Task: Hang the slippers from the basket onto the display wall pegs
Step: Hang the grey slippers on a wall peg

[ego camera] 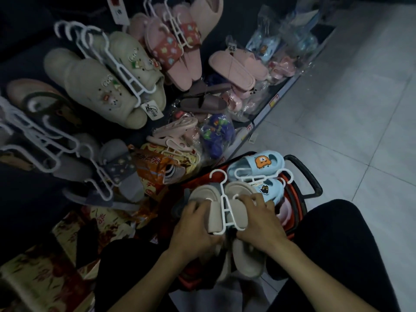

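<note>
Bottom centre, your left hand (193,230) and right hand (263,224) each grip beige slippers (202,192) clipped on a hanger (225,210), over the basket (300,203).

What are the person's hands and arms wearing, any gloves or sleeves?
Nothing visible. The left hand and right hand are bare: no gloves, rings or watch. Both forearms are uncovered down to the frame's lower edge, so no sleeve shows.

Bare forearms, bare left hand (195,224) and right hand (261,224), plain black trousers (337,244) over both knees, either side of the red plastic basket (297,212).
</note>
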`<state>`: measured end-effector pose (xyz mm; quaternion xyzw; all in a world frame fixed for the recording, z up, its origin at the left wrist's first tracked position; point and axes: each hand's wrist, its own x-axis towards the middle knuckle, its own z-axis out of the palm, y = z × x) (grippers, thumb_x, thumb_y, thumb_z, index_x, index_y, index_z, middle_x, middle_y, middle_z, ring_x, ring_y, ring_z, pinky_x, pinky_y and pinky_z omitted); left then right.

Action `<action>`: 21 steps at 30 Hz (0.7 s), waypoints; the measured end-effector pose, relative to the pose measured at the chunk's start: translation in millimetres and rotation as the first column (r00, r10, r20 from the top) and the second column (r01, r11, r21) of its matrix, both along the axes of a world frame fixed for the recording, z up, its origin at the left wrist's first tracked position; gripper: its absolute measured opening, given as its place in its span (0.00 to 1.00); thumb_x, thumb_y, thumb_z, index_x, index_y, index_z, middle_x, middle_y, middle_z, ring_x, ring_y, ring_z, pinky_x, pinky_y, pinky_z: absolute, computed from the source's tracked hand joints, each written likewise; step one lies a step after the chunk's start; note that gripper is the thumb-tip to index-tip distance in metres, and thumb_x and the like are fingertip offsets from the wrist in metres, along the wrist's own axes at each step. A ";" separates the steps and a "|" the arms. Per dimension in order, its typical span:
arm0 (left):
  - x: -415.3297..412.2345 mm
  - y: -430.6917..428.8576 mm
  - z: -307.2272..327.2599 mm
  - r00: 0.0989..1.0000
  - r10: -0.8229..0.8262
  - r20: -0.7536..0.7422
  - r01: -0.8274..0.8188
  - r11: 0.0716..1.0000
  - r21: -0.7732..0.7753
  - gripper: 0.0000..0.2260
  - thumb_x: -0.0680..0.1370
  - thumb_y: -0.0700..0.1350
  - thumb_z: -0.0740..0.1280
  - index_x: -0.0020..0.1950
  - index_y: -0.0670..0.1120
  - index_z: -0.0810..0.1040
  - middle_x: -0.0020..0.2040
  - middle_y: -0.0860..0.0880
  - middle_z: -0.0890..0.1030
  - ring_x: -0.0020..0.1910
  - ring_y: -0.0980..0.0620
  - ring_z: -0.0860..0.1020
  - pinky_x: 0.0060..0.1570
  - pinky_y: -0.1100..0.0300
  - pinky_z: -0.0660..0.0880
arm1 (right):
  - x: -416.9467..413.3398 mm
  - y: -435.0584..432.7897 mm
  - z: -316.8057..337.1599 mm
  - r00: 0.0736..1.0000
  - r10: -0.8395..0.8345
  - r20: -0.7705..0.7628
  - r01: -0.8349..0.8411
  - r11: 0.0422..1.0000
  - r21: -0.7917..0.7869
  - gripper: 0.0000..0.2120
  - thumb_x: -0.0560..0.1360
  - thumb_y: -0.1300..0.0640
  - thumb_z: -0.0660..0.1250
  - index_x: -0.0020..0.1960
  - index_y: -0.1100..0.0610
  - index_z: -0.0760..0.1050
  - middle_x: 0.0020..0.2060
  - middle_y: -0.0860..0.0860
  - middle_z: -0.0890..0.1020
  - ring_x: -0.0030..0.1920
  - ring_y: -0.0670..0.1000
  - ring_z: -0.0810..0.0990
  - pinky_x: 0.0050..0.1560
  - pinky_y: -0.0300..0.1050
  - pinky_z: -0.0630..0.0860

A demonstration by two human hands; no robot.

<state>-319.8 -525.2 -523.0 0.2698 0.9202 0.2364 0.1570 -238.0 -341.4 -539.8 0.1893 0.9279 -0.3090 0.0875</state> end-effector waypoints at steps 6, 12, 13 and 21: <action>-15.0 -15.3 67.7 0.966 -0.028 -0.258 0.033 0.999 0.016 0.40 0.61 0.65 0.68 0.72 0.55 0.66 0.65 0.52 0.68 0.65 0.49 0.68 0.57 0.53 0.74 | -9.6 -11.2 64.5 0.972 -0.061 -0.227 0.058 0.998 -0.020 0.39 0.60 0.47 0.69 0.68 0.39 0.59 0.62 0.45 0.61 0.60 0.58 0.65 0.55 0.52 0.70; -28.0 -29.2 154.4 0.863 -0.007 -0.505 0.031 0.999 0.039 0.40 0.62 0.66 0.70 0.72 0.55 0.67 0.61 0.52 0.70 0.58 0.49 0.71 0.48 0.53 0.76 | -28.7 -15.0 141.9 0.900 -0.006 -0.436 0.051 0.995 0.091 0.38 0.61 0.42 0.72 0.67 0.41 0.60 0.57 0.46 0.63 0.58 0.54 0.64 0.50 0.49 0.69; -29.5 -31.1 168.2 0.846 -0.009 -0.533 0.036 0.999 0.041 0.40 0.62 0.66 0.70 0.72 0.55 0.67 0.60 0.51 0.70 0.58 0.48 0.71 0.47 0.52 0.76 | -32.0 -15.2 154.2 0.894 0.014 -0.448 0.043 0.992 0.118 0.38 0.60 0.41 0.72 0.67 0.41 0.60 0.56 0.46 0.63 0.58 0.54 0.64 0.50 0.48 0.68; -37.6 -47.7 274.9 0.737 0.021 -0.675 0.023 0.998 0.056 0.42 0.64 0.71 0.67 0.75 0.58 0.62 0.62 0.53 0.68 0.61 0.51 0.68 0.51 0.55 0.73 | -55.6 -10.8 269.9 0.817 0.224 -0.531 -0.102 0.963 0.250 0.41 0.56 0.35 0.68 0.64 0.38 0.55 0.52 0.44 0.60 0.60 0.52 0.63 0.55 0.48 0.70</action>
